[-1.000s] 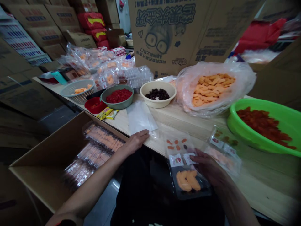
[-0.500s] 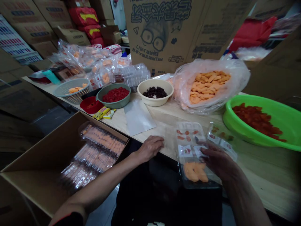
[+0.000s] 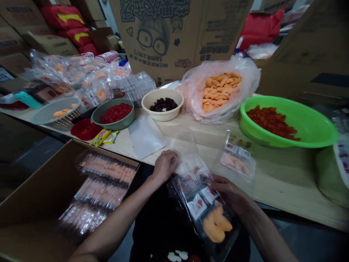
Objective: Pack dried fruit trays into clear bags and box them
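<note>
My right hand grips the side of a clear plastic tray, which is tilted, its near end over my lap. In its compartments are orange dried fruit slices, small printed packets and darker pieces. At the tray's far end, my left hand has its fingers closed on the edge of a clear plastic bag lying on the table; the bag is faint and its outline is partly lost. Another filled tray in clear wrapping lies right of my right hand.
A carton with rows of packed trays stands at left. Along the table are a green basin, a bag of orange slices, a cream bowl, a grey-green bowl, a red bowl and a white sheet.
The view has swung to the right. The held tray has turned slantwise and come toward my left hand, its far end now by the left fingers and the clear bag.
</note>
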`<state>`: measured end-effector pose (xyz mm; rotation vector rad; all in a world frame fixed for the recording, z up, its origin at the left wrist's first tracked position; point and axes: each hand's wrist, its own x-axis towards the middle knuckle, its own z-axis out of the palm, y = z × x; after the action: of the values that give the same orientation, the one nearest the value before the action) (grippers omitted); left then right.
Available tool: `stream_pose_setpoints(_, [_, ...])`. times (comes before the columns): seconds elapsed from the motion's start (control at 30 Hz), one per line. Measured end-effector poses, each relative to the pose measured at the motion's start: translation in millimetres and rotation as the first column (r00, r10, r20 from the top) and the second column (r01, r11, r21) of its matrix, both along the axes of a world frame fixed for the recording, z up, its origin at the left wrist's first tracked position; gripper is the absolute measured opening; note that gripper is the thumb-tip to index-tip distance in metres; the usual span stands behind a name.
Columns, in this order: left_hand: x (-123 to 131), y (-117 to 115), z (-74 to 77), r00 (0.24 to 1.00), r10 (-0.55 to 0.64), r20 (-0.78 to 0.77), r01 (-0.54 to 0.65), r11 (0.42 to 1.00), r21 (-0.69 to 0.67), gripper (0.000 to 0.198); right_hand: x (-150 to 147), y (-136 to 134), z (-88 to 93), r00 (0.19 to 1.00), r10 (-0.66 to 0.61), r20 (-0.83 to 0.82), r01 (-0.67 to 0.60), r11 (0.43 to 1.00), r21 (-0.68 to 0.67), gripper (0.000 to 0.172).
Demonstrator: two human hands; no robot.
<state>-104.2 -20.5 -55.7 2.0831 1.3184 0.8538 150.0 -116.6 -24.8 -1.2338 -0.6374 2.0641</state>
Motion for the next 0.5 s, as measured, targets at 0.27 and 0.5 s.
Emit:
stream_pose_setpoints(0.27, [-5.1, 14.8, 2.6, 0.979, 0.009, 0.205, 0.028, 0.983, -0.179, 0.026, -7.3, 8.0, 5.7, 0.997, -0.071, -0.007, 0.071, 0.994, 0.081, 0.042])
stream_pose_setpoints(0.5, [13.4, 41.0, 43.6, 0.913, 0.336, 0.230, -0.385, 0.897, 0.216, 0.042, 9.2, 55.2, 42.1, 0.924, -0.356, 0.137, 0.321, 0.920, 0.225, 0.041])
